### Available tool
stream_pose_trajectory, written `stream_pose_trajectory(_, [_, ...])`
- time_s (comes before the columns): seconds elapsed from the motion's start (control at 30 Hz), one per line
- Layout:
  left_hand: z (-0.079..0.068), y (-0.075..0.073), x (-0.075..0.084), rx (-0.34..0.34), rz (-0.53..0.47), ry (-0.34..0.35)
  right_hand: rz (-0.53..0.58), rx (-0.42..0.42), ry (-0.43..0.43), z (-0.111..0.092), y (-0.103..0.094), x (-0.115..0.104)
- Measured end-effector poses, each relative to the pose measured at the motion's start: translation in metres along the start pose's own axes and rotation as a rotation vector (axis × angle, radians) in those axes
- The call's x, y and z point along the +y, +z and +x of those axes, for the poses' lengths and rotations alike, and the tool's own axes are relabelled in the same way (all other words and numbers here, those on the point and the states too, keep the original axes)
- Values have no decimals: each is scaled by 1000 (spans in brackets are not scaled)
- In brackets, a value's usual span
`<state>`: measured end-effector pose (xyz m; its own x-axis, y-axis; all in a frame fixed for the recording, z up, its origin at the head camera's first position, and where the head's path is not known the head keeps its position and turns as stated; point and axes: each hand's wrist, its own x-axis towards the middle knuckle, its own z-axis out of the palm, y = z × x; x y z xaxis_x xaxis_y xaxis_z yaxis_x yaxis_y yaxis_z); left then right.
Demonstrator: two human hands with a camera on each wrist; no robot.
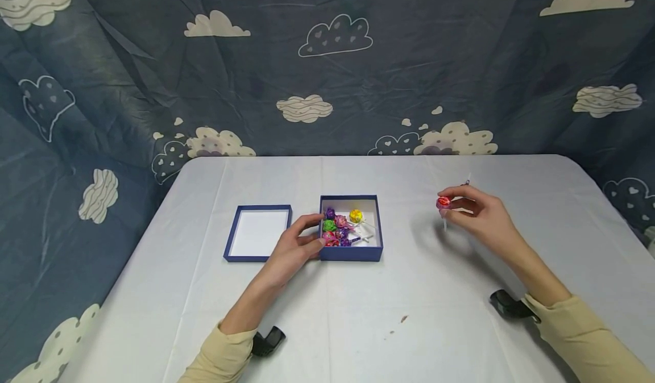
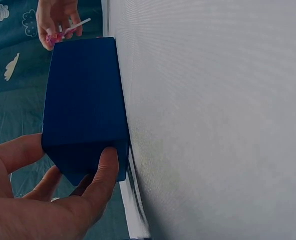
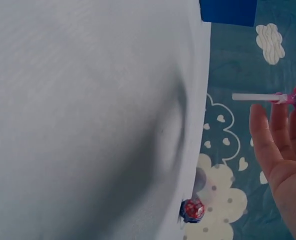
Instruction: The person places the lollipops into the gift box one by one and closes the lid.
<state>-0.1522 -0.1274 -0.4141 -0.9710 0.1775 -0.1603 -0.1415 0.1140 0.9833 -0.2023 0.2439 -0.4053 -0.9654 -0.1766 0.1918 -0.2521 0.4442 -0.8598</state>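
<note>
A blue box [image 1: 353,254] with a white inside holds several wrapped lollipops, among them a yellow lollipop [image 1: 355,216] and a green lollipop [image 1: 329,225]. My left hand [image 1: 289,252] holds the box at its left side. Thumb and fingertips touch the blue box wall [image 2: 87,95] in the left wrist view. My right hand [image 1: 483,215] pinches a red-pink lollipop [image 1: 443,202] above the table, right of the box. Its white stick [image 3: 258,97] points toward the table in the right wrist view. Beyond this hand another lollipop [image 3: 193,210], wrapped in blue and red, lies on the table.
A blue-rimmed box lid [image 1: 231,235], white inside up, lies left of the box, partly behind the left hand. White cloth covers the table [image 1: 358,337], with small brown marks near the front. A dark cloud-patterned curtain [image 1: 409,76] hangs behind and at the sides.
</note>
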Motion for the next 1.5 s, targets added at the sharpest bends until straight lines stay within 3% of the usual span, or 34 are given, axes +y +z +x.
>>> stream_pose_trajectory(0.27, [0, 0, 0, -5, -4, -4, 14, -25, -21, 0, 5, -10])
stream_pose_trajectory(0.53, [0, 0, 0, -4, 12, -11, 66, -53, -118, 5, 12, -17])
stream_pose_trajectory(0.77, [-1, 0, 1, 4, 19, 1, 7, -83, -167, 8, 21, -25])
stream_pose_trajectory(1.1, [-2, 0, 1, -2, 15, 7, 6, -130, -211, 7, 31, -70])
stream_pose_trajectory(1.5, [0, -1, 0, -6, 8, 3, -10, -185, -236, 17, 44, -90])
